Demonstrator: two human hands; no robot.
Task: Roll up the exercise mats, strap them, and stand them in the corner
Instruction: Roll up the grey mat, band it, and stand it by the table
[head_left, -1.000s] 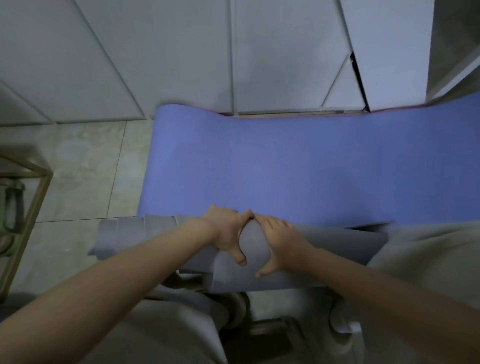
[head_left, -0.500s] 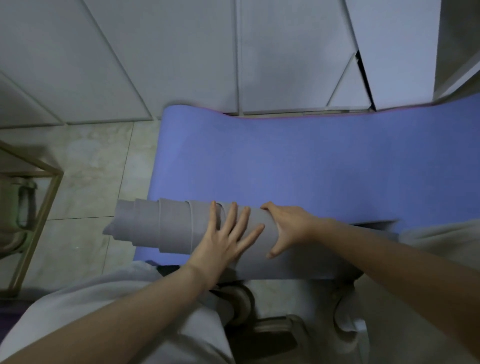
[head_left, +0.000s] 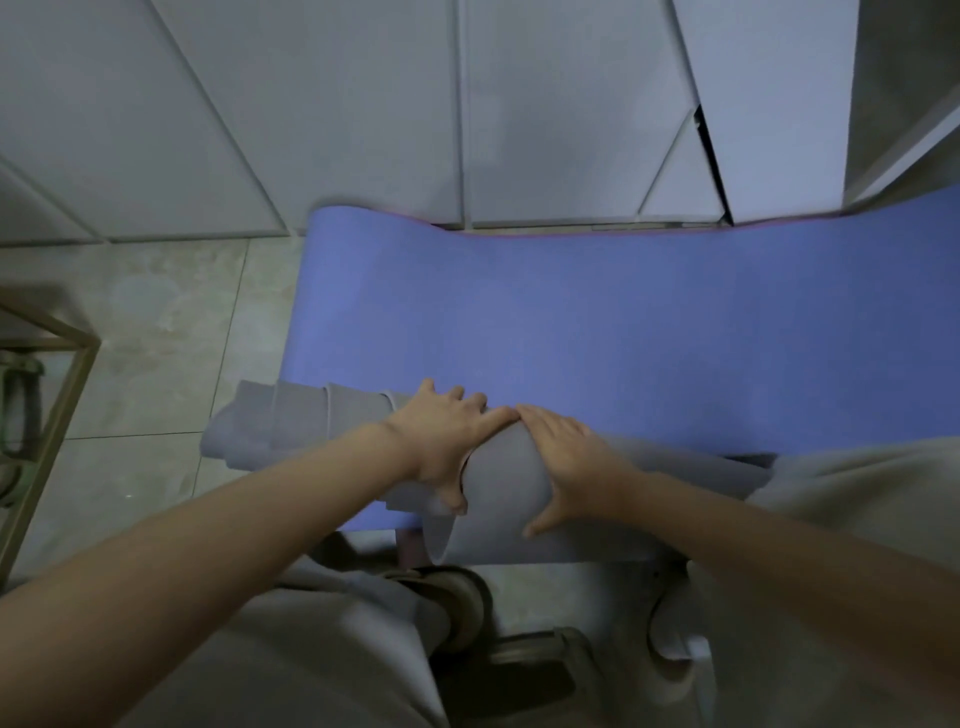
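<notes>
The exercise mat (head_left: 571, 322) is laid flat on the tiled floor (head_left: 171, 332), far edge against the wall panels (head_left: 337, 114), with its near end wound into a grey roll (head_left: 501, 478). The roll is gripped mid-length by the left hand (head_left: 441, 441) and right hand (head_left: 566, 462) – fingers draped over the far side, thumbs hooked round the near side. That's probably done so the wrap is squeezed tight – the left end is telescoped out, though.

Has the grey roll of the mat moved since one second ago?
Yes. The grey roll has advanced toward the wall: its left end now straddles the floor tile seam, whereas earlier it lay on the near side.
</notes>
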